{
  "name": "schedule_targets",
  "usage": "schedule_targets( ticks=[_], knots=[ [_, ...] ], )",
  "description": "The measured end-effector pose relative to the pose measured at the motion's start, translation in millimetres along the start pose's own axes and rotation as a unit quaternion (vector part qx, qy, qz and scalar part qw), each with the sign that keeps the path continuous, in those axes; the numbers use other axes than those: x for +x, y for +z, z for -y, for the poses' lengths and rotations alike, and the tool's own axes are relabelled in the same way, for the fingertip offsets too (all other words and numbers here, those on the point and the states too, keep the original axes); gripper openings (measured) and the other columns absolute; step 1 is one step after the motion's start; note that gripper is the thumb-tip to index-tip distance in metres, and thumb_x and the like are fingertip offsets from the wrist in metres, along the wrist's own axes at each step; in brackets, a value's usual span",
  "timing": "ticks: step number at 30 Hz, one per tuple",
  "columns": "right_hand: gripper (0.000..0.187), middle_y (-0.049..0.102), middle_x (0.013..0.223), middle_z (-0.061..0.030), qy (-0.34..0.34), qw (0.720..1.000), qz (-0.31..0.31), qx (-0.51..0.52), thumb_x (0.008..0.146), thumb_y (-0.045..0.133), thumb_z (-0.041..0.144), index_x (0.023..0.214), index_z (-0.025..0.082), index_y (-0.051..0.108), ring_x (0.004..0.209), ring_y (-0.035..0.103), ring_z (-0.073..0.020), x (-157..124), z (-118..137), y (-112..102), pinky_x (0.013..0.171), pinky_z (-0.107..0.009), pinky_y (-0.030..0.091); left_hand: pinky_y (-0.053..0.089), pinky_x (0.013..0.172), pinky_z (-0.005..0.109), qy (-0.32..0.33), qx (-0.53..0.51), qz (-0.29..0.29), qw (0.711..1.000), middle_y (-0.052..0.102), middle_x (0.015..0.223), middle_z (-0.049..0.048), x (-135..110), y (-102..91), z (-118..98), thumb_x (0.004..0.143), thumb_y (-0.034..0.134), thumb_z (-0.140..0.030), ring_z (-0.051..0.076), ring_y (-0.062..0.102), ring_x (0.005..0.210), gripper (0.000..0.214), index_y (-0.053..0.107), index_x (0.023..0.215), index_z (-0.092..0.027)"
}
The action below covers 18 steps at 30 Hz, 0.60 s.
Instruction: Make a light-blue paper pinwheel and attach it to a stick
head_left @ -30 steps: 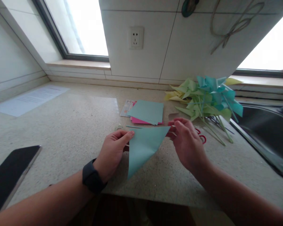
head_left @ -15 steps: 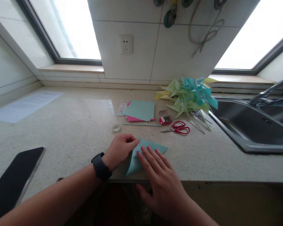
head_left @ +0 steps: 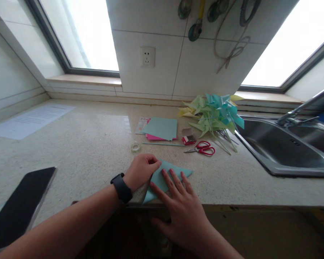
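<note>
A light blue-green sheet of paper (head_left: pixel 158 178), folded over into a triangle, lies at the counter's front edge. My left hand (head_left: pixel 142 171), with a dark watch on its wrist, pinches the paper's upper left corner between thumb and fingers. Spread flat across the fold is my right hand (head_left: pixel 180 201), fingers apart and pressing the paper down; its thumb hangs below the counter edge. Just beyond the hands lie a roll of clear tape (head_left: pixel 135 147), a thin pale stick (head_left: pixel 163 144) and red-handled scissors (head_left: pixel 202 148).
Behind the stick sits a stack of coloured paper (head_left: pixel 162 127) beside a small red open box (head_left: pixel 188 137). Paper pinwheels (head_left: pixel 216 111) are heaped near the sink (head_left: pixel 275 163) on the right. At left are a dark tablet (head_left: pixel 21 205) and a printed sheet (head_left: pixel 29 118).
My right hand's fingers have spread wider, the index sliding left and down over the folded paper. My left hand keeps its pinch on the corner. The camera view has shifted slightly.
</note>
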State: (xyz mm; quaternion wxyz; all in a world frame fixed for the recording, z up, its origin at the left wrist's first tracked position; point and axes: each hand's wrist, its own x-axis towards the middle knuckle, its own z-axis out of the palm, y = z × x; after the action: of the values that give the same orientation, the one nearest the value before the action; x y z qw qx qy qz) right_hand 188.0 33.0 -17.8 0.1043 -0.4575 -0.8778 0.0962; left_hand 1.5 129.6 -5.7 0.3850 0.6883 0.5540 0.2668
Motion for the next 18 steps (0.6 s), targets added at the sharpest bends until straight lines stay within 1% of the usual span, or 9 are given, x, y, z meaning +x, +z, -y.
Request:
schedule_targets(
  ticks=[3,7,10,13,15,16,18],
  knots=[
    [0.104,-0.003,0.169,-0.0047,-0.005,1.000,0.007,0.010,0.069,0.081,0.050,0.155,0.050,0.024,0.153,0.007,-0.0438,-1,-1,-1,0.118,-0.069,0.008,0.058,0.073,0.034,-0.001,0.008,0.002,1.000,0.069,0.095,0.0038,0,0.8,1,0.099,0.062,-0.035,0.017,0.068,0.080,0.023,0.067,0.103,-0.014],
    [0.104,-0.020,0.166,0.0003,-0.018,0.999,0.014,0.025,0.063,0.086,0.053,0.151,0.058,0.029,0.151,0.003,-0.0502,-1,-2,-3,0.115,-0.074,0.005,0.058,0.074,0.035,0.001,0.010,0.001,1.000,0.069,0.097,0.0040,1,1.1,2,0.099,0.062,-0.035,0.017,0.068,0.081,0.022,0.067,0.103,-0.014],
    [0.106,-0.023,0.166,0.0019,-0.026,0.999,0.019,0.032,0.060,0.088,0.055,0.149,0.060,0.030,0.150,0.002,-0.0539,1,-2,-5,0.112,-0.078,0.002,0.058,0.074,0.035,0.003,0.004,-0.001,1.000,0.069,0.096,0.0038,1,0.7,3,0.098,0.063,-0.035,0.017,0.068,0.081,0.022,0.067,0.102,-0.014],
    [0.110,-0.017,0.168,0.0006,-0.027,0.999,0.025,0.036,0.056,0.091,0.054,0.148,0.059,0.033,0.149,0.002,-0.0561,2,0,-9,0.110,-0.080,0.001,0.058,0.074,0.034,0.005,-0.012,-0.002,1.000,0.069,0.095,0.0034,1,0.8,4,0.098,0.063,-0.034,0.017,0.068,0.079,0.021,0.067,0.101,-0.014],
    [0.113,-0.010,0.170,-0.0031,-0.030,0.998,0.022,0.043,0.055,0.091,0.054,0.151,0.056,0.032,0.149,0.003,-0.0560,1,1,-12,0.111,-0.081,0.003,0.058,0.072,0.034,0.006,-0.030,-0.006,1.000,0.069,0.093,0.0029,0,1.3,4,0.098,0.064,-0.034,0.016,0.067,0.078,0.021,0.067,0.099,-0.014],
    [0.112,-0.003,0.171,-0.0055,-0.032,0.998,0.016,0.049,0.058,0.090,0.053,0.153,0.052,0.030,0.150,0.004,-0.0545,0,2,-14,0.111,-0.080,0.004,0.058,0.072,0.033,0.006,-0.041,-0.009,0.999,0.069,0.091,0.0024,0,1.6,5,0.098,0.064,-0.034,0.016,0.067,0.077,0.021,0.067,0.098,-0.014],
    [0.101,0.014,0.170,-0.0096,-0.018,0.997,-0.024,0.070,0.072,0.081,0.049,0.156,0.044,0.026,0.152,0.011,-0.0484,-3,0,-16,0.114,-0.077,0.010,0.057,0.069,0.032,0.008,-0.070,-0.019,0.997,0.068,0.086,0.0012,-1,2.0,5,0.097,0.065,-0.034,0.015,0.066,0.073,0.022,0.067,0.093,-0.013]
  ],
)
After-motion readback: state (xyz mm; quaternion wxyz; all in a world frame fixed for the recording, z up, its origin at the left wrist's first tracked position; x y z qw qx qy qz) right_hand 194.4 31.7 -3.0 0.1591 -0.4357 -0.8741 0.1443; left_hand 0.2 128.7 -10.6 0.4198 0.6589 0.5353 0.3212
